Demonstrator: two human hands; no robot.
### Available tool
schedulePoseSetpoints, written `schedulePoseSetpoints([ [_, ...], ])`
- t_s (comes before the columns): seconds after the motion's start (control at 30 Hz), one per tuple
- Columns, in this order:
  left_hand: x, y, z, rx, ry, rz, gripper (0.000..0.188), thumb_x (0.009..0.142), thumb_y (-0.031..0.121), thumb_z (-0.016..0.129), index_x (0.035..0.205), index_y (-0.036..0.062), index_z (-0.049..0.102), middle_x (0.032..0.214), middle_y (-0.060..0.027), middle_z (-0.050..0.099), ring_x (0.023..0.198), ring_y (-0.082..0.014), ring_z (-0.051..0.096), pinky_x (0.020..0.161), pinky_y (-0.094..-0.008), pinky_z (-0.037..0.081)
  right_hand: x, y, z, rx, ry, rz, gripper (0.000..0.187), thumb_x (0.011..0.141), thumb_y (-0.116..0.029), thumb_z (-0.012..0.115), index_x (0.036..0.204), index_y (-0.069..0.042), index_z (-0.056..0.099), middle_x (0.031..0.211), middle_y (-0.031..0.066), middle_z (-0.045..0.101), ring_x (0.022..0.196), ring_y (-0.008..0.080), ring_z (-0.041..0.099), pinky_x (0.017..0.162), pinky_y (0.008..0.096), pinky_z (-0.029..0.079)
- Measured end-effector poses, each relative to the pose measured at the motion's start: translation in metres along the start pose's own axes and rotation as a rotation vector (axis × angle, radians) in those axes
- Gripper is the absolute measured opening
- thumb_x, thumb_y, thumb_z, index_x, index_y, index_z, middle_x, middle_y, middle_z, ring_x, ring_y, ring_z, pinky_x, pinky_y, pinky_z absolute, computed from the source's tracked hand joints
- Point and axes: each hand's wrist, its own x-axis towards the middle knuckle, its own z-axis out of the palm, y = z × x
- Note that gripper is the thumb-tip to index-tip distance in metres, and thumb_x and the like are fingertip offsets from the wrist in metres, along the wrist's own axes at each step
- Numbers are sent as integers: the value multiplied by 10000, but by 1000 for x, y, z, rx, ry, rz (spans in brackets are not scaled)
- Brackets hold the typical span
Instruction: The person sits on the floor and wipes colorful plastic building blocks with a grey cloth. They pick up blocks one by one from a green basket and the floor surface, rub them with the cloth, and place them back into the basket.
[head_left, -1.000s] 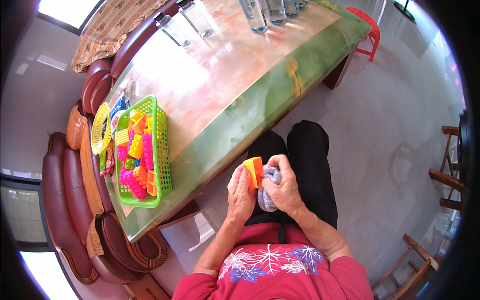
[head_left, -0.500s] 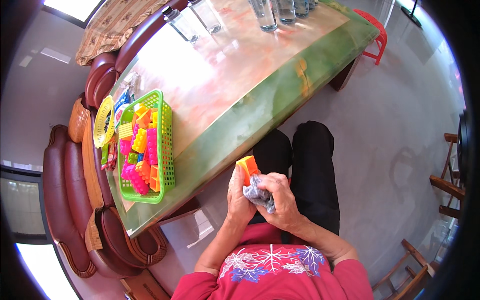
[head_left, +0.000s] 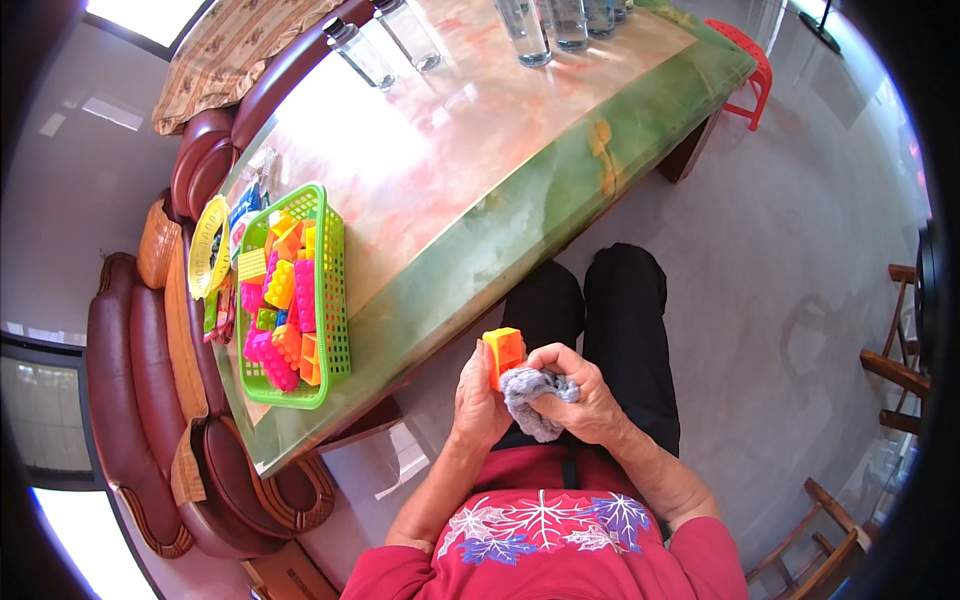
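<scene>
Above my lap, my left hand [head_left: 480, 400] grips an orange toy building block [head_left: 505, 350], its hollow side partly showing. My right hand [head_left: 583, 398] is closed on a crumpled grey cloth [head_left: 530, 400], pinched between thumb and fingers. The cloth lies against the lower part of the block, right beside my left hand. Part of the block is hidden by the cloth and my left fingers. To the left, a green plastic basket [head_left: 335, 300] on the table holds several pink, orange, yellow and green building blocks [head_left: 281, 285].
A marble-patterned table [head_left: 480, 240] with a green border runs diagonally ahead. Clear glasses [head_left: 525, 35] and dark-capped bottles [head_left: 360, 55] stand on its far side. A yellow basket [head_left: 209, 248] sits past the green one. There is a red stool [head_left: 750, 60] at far right and a brown sofa [head_left: 150, 370] at left.
My right hand has shifted slightly right and the cloth has come down off the block's upper part, baring more of it. The block has turned a little in my left hand.
</scene>
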Motion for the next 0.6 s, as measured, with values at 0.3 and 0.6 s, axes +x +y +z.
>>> schedulePoseSetpoints([
  [0.3, -5, 2, 7, 54, 36, 47, 345, 998, 361, 406, 1085, 52, 535, 952, -52, 594, 819, -122, 574, 754, -277, 482, 2, 9, 18, -671, 134, -555, 407, 695, 9, 694, 1069, -37, 539, 965, 132, 575, 881, 314, 543, 782, 383, 472],
  [0.6, -1, 4, 14, -7, -38, 54, 402, 1007, 322, 387, 1273, 26, 443, 1109, -61, 578, 1000, -146, 563, 902, -300, 450, 6, -11, 1, -640, 268, -674, 521, 618, 10, 764, 1084, -26, 536, 991, 121, 584, 911, 294, 553, 776, 352, 484],
])
